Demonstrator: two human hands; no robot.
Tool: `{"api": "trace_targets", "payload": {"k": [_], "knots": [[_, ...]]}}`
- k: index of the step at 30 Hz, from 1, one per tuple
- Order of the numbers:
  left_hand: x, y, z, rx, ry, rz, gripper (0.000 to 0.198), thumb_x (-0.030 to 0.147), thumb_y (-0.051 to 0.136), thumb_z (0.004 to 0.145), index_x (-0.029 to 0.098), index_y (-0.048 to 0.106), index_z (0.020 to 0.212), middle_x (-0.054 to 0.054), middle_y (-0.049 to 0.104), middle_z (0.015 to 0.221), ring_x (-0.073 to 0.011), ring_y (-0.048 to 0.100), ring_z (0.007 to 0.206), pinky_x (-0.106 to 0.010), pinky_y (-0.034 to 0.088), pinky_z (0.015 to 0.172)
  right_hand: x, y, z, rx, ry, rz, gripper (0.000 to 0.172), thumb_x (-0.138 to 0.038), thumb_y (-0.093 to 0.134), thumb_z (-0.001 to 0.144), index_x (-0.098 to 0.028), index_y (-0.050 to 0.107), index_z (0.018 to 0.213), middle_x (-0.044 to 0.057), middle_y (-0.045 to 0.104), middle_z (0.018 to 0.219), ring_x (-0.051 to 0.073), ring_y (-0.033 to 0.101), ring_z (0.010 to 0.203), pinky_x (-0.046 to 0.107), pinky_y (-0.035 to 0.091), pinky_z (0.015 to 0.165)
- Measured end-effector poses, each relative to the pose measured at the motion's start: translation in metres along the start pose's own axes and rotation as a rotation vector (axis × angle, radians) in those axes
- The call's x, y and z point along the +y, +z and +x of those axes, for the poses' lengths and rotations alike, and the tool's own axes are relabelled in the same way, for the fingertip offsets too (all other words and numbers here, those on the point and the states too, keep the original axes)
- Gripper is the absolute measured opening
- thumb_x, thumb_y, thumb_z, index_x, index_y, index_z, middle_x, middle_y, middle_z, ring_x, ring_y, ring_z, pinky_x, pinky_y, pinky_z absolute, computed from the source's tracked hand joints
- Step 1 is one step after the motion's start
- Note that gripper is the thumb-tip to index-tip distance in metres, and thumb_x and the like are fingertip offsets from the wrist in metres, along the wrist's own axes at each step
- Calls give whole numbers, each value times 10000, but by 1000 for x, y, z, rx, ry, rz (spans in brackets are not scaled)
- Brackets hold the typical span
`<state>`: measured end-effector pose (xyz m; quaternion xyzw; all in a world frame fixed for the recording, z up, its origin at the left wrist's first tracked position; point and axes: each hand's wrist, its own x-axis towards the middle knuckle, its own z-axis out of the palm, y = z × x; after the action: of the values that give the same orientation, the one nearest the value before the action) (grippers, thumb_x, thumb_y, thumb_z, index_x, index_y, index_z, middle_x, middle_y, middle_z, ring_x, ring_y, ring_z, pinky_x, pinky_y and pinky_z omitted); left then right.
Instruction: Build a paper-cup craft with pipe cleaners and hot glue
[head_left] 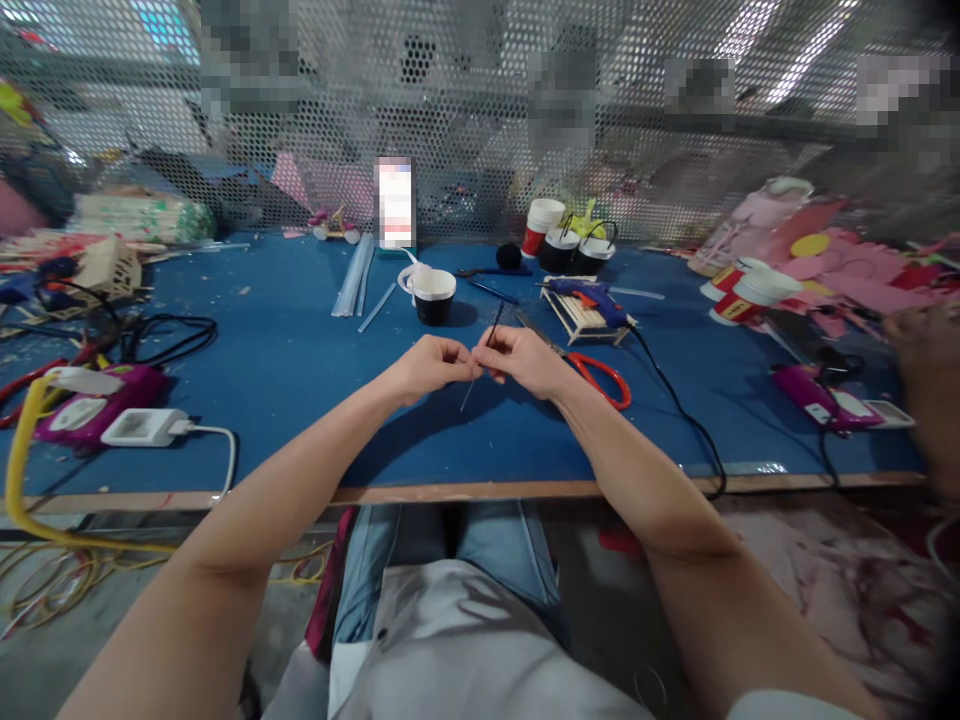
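My left hand (429, 368) and my right hand (525, 358) meet above the blue table, both closed in a pinch with fingertips touching. Between them is a thin black wire-like strip (496, 320), perhaps a pipe cleaner; its dark end rises above my fingers and a finer end pokes out below. My fingers hide its middle. Just beyond stands a black-and-white paper cup (434, 300) with a white looped ribbon at its rim. Red-handled scissors (604, 380) lie beside my right wrist, their blades partly hidden behind my hand.
A blue glue gun (600, 300) rests on a small wooden-stick rack (581, 318), its black cord trailing to the front edge. Clear glue sticks (354, 280), a lit phone (395, 205) and several cups line the back. Purple power strips (825, 400) sit at both sides; another person's hand (926, 370) is far right.
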<state>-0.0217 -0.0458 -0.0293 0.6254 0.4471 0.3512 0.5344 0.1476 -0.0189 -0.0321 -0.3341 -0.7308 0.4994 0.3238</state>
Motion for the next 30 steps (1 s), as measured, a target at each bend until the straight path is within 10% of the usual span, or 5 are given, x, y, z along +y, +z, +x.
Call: {"api": "trace_targets", "payload": {"k": [10,19,30], "knots": [[-6,2,2,86,124,204,221,305,590,656,116,510,574,44,419,507,-44,327,482,-200,238,465,-2,8,2,225,-28,-335,372,-484,589,718,-152,470,602,-43,429,508,64,352,485,219,279,470],[-4,1,2,44,93,66,169,252,621,621,110,541,576,33,478,534,-50,390,507,-199,285,498,-2,1,1,13,-42,-90,284,-440,558,763,-161,504,781,-14,539,626,81,468,501,222,380,478],[-4,0,2,114,127,246,167,260,610,632,112,551,585,33,490,518,-53,386,485,-202,283,482,1,5,3,159,-12,-294,342,-483,559,744,-161,476,668,-48,446,488,69,385,449,214,284,440]]}}
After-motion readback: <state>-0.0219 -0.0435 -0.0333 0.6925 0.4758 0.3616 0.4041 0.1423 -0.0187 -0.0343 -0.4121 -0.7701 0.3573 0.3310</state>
